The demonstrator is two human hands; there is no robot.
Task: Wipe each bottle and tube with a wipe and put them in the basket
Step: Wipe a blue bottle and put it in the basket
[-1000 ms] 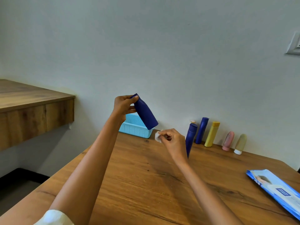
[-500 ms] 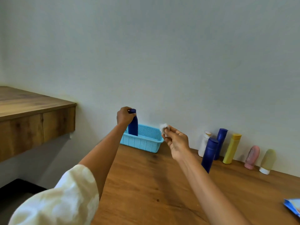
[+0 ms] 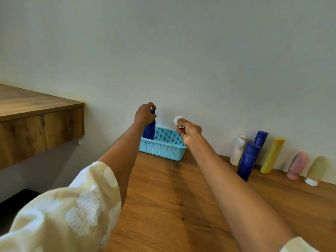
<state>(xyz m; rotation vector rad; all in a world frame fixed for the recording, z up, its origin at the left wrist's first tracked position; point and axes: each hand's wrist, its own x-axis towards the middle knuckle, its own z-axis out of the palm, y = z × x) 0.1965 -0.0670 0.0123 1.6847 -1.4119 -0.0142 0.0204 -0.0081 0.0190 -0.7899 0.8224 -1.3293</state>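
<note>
So the left hand [image 3: 145, 115] is curled over the cap of a dark blue bottle [image 3: 150, 130], which stands upright in the left end of the light blue basket [image 3: 163, 149]. Its base looks like it's down inside, though the basket wall hides the very bottom, so I can't swear it's seated. That one looks basically done; the fingers just need to let go.

The right hand [image 3: 190, 132] hangs over the basket's right end, pinching a scrunched white wipe [image 3: 178, 120] between thumb and fingertips.

What matters for the next bit: the leftover stuff is all lined up along the wall off to the right on the wooden surface [image 3: 172, 197]. There's a white bottle [image 3: 238, 151], two more blue bottles [image 3: 248, 160] with one tucked behind the other, a yellow bottle [image 3: 271, 155], then a pink tube [image 3: 297, 165] and a beige tube [image 3: 316, 170] standing on their caps. All of them stand with their long axis up, leaning a little in this wide lens. They're nearer the right hand, but that one's busy with the wipe, so my guess is the left hand has to cross over past the basket to fetch the next one.
</note>
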